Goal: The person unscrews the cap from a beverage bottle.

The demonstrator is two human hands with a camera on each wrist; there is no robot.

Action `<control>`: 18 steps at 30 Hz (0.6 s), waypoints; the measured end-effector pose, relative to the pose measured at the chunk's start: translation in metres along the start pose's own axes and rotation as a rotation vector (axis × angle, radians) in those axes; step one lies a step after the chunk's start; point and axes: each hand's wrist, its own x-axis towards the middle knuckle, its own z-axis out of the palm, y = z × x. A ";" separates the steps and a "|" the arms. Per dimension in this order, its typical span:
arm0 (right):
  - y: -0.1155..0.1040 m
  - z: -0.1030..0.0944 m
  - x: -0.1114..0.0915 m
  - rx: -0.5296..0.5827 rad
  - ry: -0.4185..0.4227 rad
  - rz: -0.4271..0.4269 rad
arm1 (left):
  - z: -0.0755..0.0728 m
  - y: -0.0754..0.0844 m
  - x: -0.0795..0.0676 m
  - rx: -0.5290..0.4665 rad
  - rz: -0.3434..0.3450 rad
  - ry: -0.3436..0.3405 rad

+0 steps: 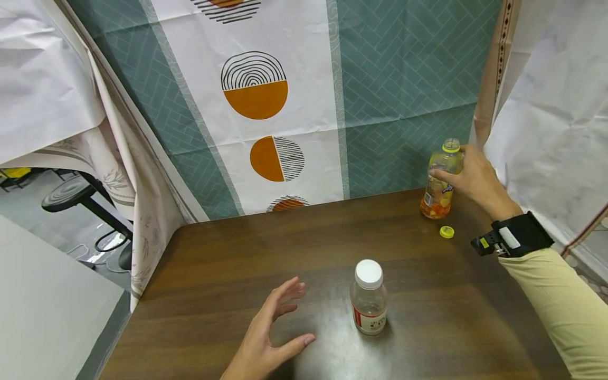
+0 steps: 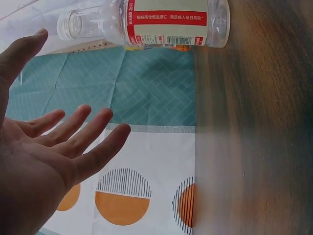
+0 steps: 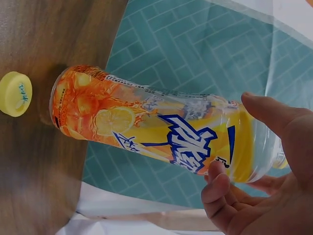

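My right hand [image 1: 480, 179] grips the upper part of a clear iced-tea bottle [image 1: 436, 195] with an orange and yellow label, near the back right of the table. The bottle's mouth is uncapped, and a yellow bottle cap [image 1: 447, 232] lies on the table close to its base. In the right wrist view, thumb and fingers wrap around the bottle [image 3: 146, 127] below its neck. My left hand [image 1: 268, 330] is held with fingers apart and nothing in it. To its right stands an upright clear bottle [image 1: 369, 306] with a white top and a red and cream label.
Behind the brown wooden table [image 1: 228, 264] hangs a patterned teal and white cloth [image 1: 304, 105]. A white wrinkled sheet [image 1: 546, 132] hangs on the right. Beyond the table's left edge are a pale curtain [image 1: 152, 221] and a black stool [image 1: 71, 192].
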 end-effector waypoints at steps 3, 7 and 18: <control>0.004 0.002 0.000 0.006 -0.004 -0.001 | 0.000 0.000 0.000 -0.003 -0.003 0.002; 0.008 0.004 0.000 -0.002 -0.014 0.026 | 0.001 -0.001 0.000 0.000 0.008 0.001; 0.012 0.008 0.003 -0.017 -0.008 0.023 | 0.001 -0.003 -0.001 0.008 0.009 0.001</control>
